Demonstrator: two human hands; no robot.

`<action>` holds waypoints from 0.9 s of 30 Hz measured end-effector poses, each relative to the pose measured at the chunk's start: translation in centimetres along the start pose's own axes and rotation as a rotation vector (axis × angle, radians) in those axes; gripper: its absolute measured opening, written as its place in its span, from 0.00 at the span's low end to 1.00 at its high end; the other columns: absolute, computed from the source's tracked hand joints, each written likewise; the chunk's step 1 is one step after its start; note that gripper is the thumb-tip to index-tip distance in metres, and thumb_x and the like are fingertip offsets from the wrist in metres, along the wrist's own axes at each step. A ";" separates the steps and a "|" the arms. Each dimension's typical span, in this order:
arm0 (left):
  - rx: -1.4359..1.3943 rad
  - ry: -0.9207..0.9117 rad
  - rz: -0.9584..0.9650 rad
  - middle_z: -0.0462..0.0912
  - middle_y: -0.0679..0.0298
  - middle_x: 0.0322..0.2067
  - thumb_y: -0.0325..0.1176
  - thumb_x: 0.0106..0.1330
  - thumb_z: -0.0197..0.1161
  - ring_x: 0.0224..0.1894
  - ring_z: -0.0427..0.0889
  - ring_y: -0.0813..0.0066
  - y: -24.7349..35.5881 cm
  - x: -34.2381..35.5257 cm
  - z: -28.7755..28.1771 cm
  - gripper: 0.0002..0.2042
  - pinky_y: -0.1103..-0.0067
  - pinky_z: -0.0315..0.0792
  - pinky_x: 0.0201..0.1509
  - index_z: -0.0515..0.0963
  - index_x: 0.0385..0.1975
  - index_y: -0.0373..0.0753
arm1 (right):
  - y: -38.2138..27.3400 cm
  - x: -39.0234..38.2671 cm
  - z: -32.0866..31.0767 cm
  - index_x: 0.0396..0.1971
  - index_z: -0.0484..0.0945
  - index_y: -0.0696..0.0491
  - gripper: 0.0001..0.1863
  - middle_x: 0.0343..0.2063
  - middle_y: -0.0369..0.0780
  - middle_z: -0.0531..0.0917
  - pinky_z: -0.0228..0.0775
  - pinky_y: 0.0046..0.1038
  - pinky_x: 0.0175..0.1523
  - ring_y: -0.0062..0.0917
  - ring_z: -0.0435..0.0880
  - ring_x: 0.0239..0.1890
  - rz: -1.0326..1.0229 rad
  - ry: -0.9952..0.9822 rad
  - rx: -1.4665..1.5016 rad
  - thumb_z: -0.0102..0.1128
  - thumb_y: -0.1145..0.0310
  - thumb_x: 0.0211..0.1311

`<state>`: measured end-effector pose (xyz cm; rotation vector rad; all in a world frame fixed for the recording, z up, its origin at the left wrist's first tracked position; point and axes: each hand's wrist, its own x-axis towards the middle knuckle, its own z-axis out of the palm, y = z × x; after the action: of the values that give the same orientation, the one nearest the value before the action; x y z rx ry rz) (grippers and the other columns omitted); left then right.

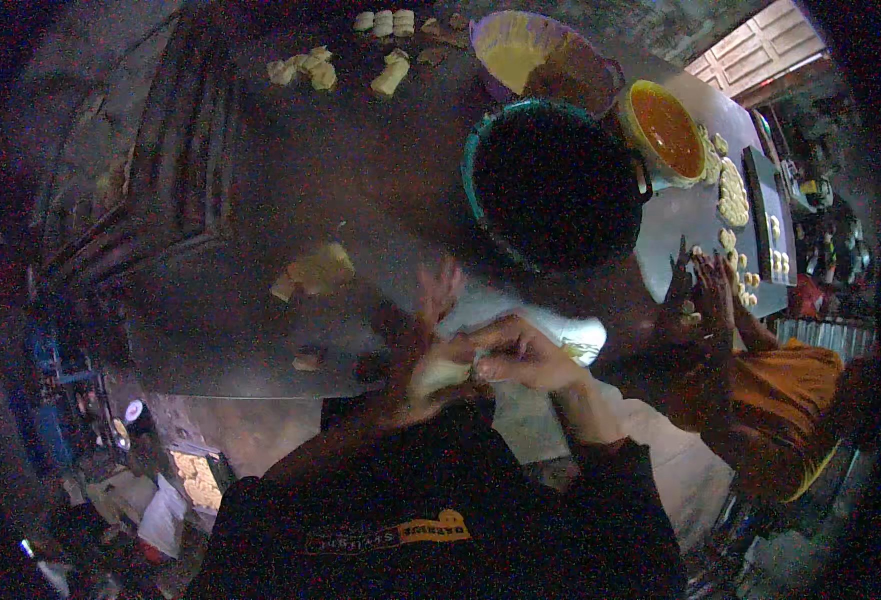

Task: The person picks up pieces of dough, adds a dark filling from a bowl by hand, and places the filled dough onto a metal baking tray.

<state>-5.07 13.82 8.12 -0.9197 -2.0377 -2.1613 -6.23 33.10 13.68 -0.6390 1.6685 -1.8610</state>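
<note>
My left hand (440, 290) is over the near edge of the metal table, its fingers stretched out and blurred. Against it, near the palm and wrist, is a pale, dough-like piece (442, 376), partly covered by my hands. My right hand (527, 357) comes across from the right with its fingers pinched together beside that piece. What lies between the fingertips is too blurred to make out. Beyond my left hand, a torn lump of dough (322, 270) rests on the table. A smaller dough scrap (308, 358) lies closer to the edge.
A large dark basin with a teal rim (472, 165) stands ahead, near a purple basin (608, 75) and a yellow bowl of orange mixture (665, 130). Dough rolls (390, 75) lie at the back. At right, a co-worker in orange (790, 400) handles small dough pieces beside a black tray (758, 185).
</note>
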 end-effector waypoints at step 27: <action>-0.525 0.175 -0.792 0.61 0.53 0.71 0.48 0.77 0.53 0.67 0.71 0.59 -3.6 -2.7 0.2 0.32 0.66 0.70 0.66 0.56 0.72 0.35 | 4.7 2.5 -14.0 0.64 0.71 0.47 0.22 0.34 0.54 0.85 0.77 0.46 0.47 0.49 0.85 0.43 0.435 -0.133 -1.537 0.42 0.67 0.73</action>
<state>-4.24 13.49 3.64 0.1606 -1.9772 -3.1096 -17.08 41.33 7.40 -0.7734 2.6248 0.0396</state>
